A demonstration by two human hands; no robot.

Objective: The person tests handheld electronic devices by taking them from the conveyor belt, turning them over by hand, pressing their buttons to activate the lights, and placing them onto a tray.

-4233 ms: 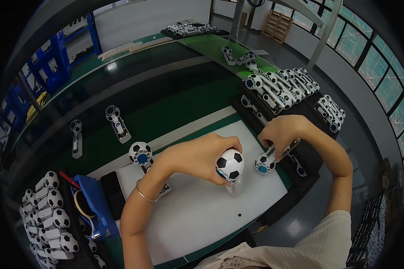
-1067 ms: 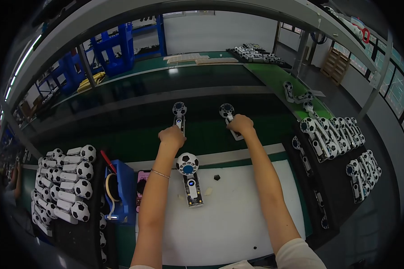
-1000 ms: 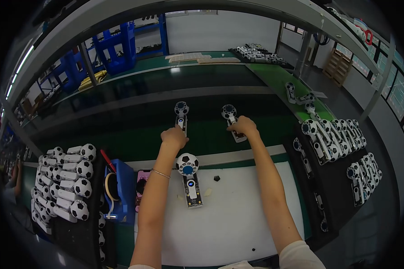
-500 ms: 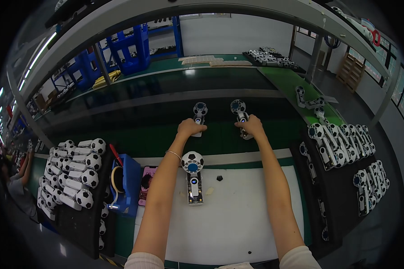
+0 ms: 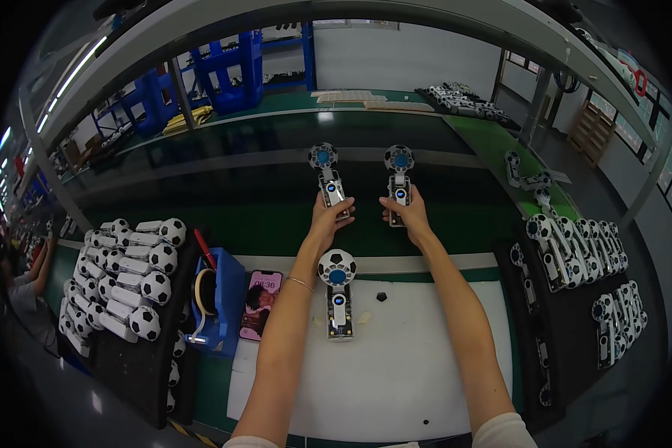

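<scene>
My left hand (image 5: 328,216) is closed round the lower end of a soccer-ball device (image 5: 331,185), its round head with a blue disc pointing away from me. To its right, my right hand (image 5: 412,210) grips a second such device (image 5: 399,179) by the body. Both are held over the dark green belt (image 5: 269,224), side by side and apart. A third device (image 5: 340,310) lies on the white mat (image 5: 418,358) nearer to me, its ball end at the top, touched by neither hand. A small black pentagon (image 5: 381,296) rests on the mat beside it.
Stacked ball devices (image 5: 131,272) fill a black tray at left. A blue tape dispenser (image 5: 220,306) and a pink-screened phone (image 5: 260,302) stand beside the mat. More devices (image 5: 575,250) lie on black trays at right. A metal frame crosses overhead. A co-worker (image 5: 33,291) is at far left.
Both hands have come closer together, and the two devices are now lifted, their blue discs and lit displays facing the camera. The view has shifted, uncovering the phone.
</scene>
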